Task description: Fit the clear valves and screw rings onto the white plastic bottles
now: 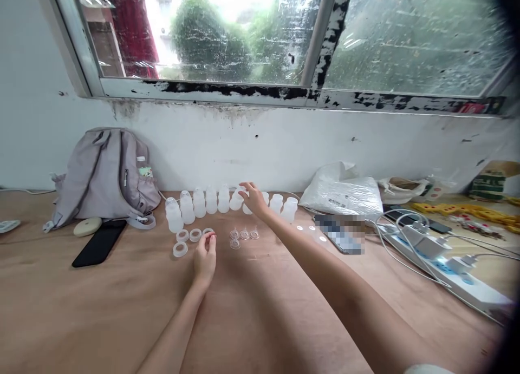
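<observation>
A row of translucent white baby bottles stands along the wall; those on the left have tops on, while open necks show on the bottles at the right. My right hand reaches into the row, thumb and finger bent around the top of a bottle. Several white screw rings lie before the left bottles. At the rightmost ring my left hand is closed in a pinch, partly covering it. Clear bottle teats rest on the table between my hands.
White discs and a phone lie right of my arm. Farther right are a power strip with cables and a white plastic bag. A backpack and a black phone are on the left.
</observation>
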### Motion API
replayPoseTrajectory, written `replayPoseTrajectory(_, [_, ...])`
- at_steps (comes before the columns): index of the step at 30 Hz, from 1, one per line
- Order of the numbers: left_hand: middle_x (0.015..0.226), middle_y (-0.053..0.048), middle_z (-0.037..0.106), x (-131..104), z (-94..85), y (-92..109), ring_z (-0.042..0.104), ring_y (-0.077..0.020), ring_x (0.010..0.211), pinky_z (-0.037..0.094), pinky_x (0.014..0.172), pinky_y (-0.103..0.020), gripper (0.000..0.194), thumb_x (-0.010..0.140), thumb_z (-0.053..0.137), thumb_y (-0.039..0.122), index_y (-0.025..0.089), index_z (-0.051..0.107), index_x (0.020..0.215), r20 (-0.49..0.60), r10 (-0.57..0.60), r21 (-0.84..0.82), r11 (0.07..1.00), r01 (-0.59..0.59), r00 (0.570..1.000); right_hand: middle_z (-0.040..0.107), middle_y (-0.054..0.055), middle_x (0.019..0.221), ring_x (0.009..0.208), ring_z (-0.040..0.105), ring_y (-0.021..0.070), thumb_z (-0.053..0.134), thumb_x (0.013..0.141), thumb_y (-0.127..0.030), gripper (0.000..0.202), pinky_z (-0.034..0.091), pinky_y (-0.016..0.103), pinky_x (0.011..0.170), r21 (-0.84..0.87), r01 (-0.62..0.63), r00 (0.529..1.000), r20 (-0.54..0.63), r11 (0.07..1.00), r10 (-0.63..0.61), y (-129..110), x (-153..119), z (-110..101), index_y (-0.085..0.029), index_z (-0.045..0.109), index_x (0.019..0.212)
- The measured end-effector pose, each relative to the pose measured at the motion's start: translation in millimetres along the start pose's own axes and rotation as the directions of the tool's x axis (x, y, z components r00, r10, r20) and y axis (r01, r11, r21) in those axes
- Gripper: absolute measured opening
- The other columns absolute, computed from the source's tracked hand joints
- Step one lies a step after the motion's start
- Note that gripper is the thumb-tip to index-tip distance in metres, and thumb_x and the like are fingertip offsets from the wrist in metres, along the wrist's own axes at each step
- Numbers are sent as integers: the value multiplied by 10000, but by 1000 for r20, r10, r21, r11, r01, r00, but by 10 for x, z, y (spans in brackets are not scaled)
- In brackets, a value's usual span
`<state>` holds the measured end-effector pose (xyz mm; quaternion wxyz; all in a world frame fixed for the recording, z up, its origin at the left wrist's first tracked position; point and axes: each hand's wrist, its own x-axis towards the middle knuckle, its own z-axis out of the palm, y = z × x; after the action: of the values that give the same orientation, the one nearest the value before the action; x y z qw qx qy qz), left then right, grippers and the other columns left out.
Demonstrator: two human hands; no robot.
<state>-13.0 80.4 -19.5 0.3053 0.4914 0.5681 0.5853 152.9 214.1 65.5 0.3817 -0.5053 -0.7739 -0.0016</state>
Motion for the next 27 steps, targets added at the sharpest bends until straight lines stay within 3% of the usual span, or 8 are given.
replayPoseTrajectory(8, [955,-73,618,85,-48,-94,577,-191,907,456,766,-321,271,810,390,367,186,546,939,-49,-21,-2,1000,20,999,557,110,950,864,526,202,452,803,-179,301,379,299,721,-93,-37,994,102,995,46,95,307,177,-147,434,1102])
replayPoseTrajectory(12, [952,-89,603,114,-75,-88,568,-197,884,467,744,-325,228,786,428,301,165,537,933,-43,93,134,987,-86,995,562,100,941,861,518,203,463,786,-177,229,379,295,706,-117,-56,988,138,992,72,101,422,186,-158,474,1014])
replayPoseTrajectory(14, [945,-89,595,121,-96,-91,544,-216,902,452,774,-359,213,768,443,248,165,544,936,-18,215,304,932,-199,976,548,109,958,863,512,211,457,779,-175,225,378,306,703,-134,-80,986,136,988,98,80,449,194,-159,478,1001])
replayPoseTrajectory(18, [1002,-109,557,100,-120,-142,469,-267,992,378,874,-419,292,743,459,191,152,548,1018,76,386,614,709,-348,919,524,135,990,906,485,249,457,758,-166,221,369,345,722,-165,-113,983,123,980,134,20,475,196,-153,495,976])
replayPoseTrajectory(22, [1110,-141,501,70,-123,-190,435,-296,1028,372,876,-426,337,760,447,207,129,538,1074,159,381,739,565,-366,911,530,137,1001,952,453,269,454,755,-154,286,355,361,748,-174,-93,988,104,980,112,-62,421,124,-150,468,1040])
replayPoseTrajectory(27, [1098,-130,503,56,-131,-137,432,-287,1035,384,858,-413,224,770,447,224,163,583,938,189,368,740,555,-378,910,558,91,955,911,473,207,351,818,-152,226,325,313,778,-134,76,997,31,988,-72,-272,-88,10,-168,470,1009])
